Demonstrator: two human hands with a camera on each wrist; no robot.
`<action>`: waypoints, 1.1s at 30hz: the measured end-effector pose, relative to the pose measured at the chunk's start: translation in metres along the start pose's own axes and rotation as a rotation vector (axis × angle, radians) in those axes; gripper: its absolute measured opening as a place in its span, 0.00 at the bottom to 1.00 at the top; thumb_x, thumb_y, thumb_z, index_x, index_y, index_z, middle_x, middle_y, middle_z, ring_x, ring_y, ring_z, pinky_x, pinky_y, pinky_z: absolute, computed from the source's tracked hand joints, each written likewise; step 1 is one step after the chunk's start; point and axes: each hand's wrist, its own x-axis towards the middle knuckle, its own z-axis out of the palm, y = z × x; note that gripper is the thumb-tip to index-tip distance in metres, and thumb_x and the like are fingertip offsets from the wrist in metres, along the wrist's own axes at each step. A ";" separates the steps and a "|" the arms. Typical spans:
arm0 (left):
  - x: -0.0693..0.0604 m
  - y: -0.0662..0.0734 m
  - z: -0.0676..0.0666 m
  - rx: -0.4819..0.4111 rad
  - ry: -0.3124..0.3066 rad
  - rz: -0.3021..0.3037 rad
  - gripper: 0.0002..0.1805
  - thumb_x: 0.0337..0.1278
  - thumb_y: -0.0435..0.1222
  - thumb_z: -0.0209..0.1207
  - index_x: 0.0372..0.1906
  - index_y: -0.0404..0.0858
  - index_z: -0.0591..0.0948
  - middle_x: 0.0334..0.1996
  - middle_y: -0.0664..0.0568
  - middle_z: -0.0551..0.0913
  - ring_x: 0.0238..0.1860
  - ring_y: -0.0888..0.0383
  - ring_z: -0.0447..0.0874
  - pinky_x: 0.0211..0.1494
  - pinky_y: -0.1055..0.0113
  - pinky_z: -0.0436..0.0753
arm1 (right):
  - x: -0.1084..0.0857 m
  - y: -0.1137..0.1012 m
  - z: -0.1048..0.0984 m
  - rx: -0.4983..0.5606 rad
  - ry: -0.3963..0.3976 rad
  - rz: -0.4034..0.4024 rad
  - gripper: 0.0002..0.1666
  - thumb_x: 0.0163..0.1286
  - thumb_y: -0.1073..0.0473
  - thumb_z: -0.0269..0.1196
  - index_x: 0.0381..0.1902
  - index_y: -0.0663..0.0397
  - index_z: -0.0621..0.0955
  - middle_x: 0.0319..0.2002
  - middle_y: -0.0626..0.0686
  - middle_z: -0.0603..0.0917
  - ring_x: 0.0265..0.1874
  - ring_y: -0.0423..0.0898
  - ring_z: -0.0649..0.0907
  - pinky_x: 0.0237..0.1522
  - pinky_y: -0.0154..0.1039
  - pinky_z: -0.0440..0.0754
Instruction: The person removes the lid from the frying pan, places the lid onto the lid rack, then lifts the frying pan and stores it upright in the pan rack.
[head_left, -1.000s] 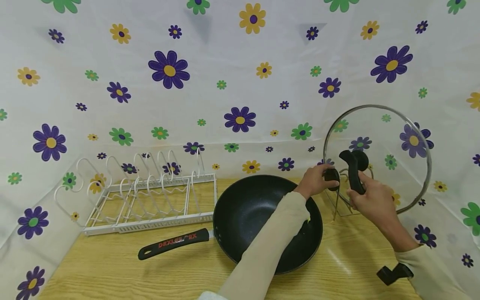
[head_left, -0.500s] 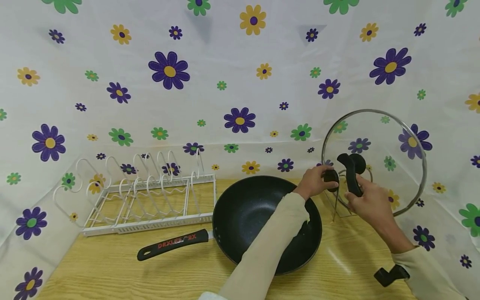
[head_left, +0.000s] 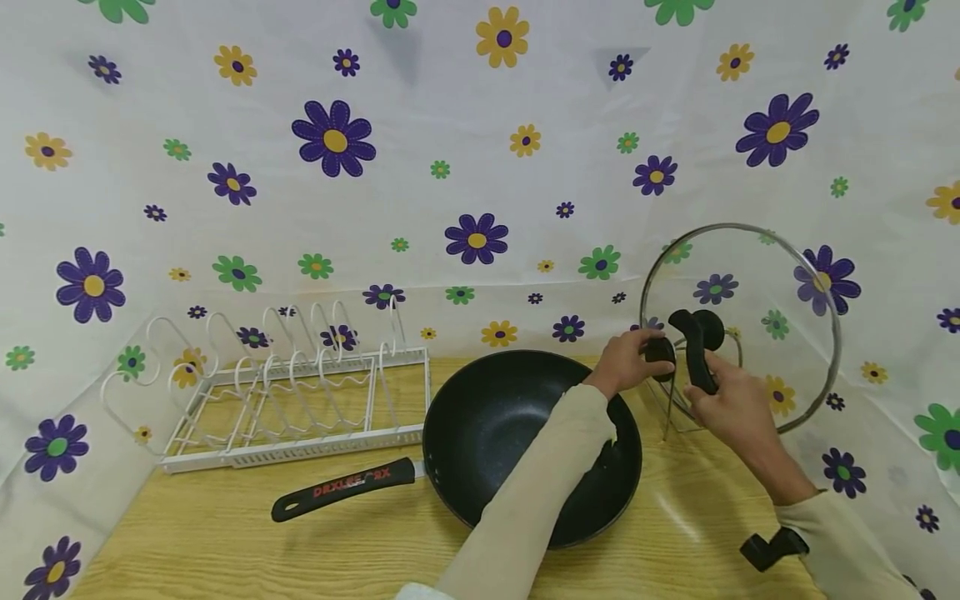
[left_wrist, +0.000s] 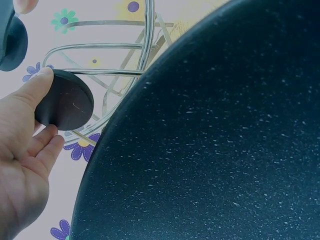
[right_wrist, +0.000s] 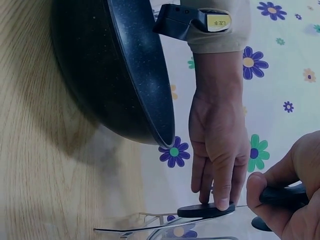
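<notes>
My right hand grips the upright black handle of a large clear glass lid with a metal rim. The lid stands nearly upright at a small wire stand; whether its rim sits in the stand is hard to tell. My left hand pinches a black round disc at the stand's near side, thumb on one edge and fingers on the other. What the disc is fixed to is partly hidden. Below the left forearm sits a black wok.
The wok's long black handle points left over the wooden table. A white wire rack with several curved dividers stands at the back left. Close behind everything hangs a flower-printed white sheet.
The lid has come down a little and shifted left, with my right hand on its handle. My left hand keeps its hold on the disc. The wok and white rack stay put.
</notes>
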 end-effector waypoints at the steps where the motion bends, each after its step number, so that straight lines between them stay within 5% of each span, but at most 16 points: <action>1: 0.000 0.000 0.000 -0.001 0.003 0.001 0.32 0.61 0.42 0.71 0.69 0.45 0.77 0.63 0.52 0.82 0.64 0.57 0.80 0.63 0.69 0.78 | 0.000 0.000 0.001 0.002 0.002 0.002 0.39 0.70 0.63 0.64 0.74 0.72 0.64 0.14 0.50 0.80 0.09 0.44 0.74 0.13 0.40 0.67; 22: -0.004 0.000 -0.002 -0.056 -0.004 0.007 0.31 0.61 0.40 0.71 0.69 0.44 0.78 0.61 0.50 0.83 0.64 0.55 0.81 0.62 0.70 0.79 | -0.002 0.002 0.013 0.014 0.034 -0.017 0.36 0.69 0.65 0.63 0.72 0.71 0.68 0.17 0.52 0.84 0.10 0.44 0.77 0.14 0.41 0.70; 28: -0.003 0.000 -0.001 -0.044 0.004 -0.009 0.30 0.61 0.41 0.71 0.68 0.44 0.78 0.63 0.51 0.82 0.63 0.55 0.81 0.62 0.69 0.79 | -0.003 0.003 0.017 -0.015 0.063 -0.058 0.37 0.66 0.68 0.64 0.70 0.76 0.68 0.30 0.70 0.86 0.14 0.48 0.80 0.18 0.44 0.75; 33: -0.001 -0.002 0.000 -0.035 0.016 -0.014 0.30 0.60 0.41 0.72 0.66 0.44 0.80 0.63 0.51 0.82 0.63 0.56 0.82 0.62 0.69 0.79 | -0.002 0.003 0.022 -0.073 0.130 -0.118 0.35 0.62 0.70 0.67 0.66 0.78 0.72 0.40 0.78 0.83 0.25 0.63 0.84 0.28 0.58 0.79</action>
